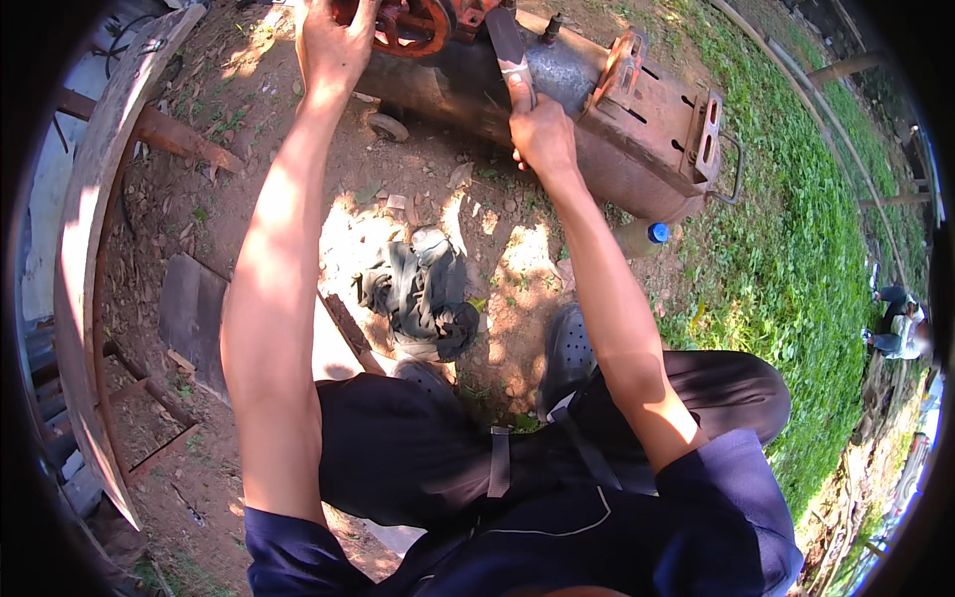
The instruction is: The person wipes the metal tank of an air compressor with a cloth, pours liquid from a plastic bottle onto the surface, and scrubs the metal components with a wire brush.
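At the top edge my left hand (336,50) is closed on the side of a red pulley wheel (410,45); its fingertips run out of the picture. My right hand (545,134) grips a flat, dark blade-like tool (507,45), its thumb laid along it, and I cannot tell its exact kind. The tool's far end reaches the red machine parts above the tank. Under both hands lies a rusty cylindrical tank (448,99), bearing a slotted metal mounting plate (652,124) on its right part.
A bottle with a blue cap (658,233) stands beside the tank. Dark crumpled cloth (423,294) lies on the dirt before my shoes (567,348). A long wooden plank (85,229) edges the left side. Grass (766,259) spreads right; a person (903,328) sits far off.
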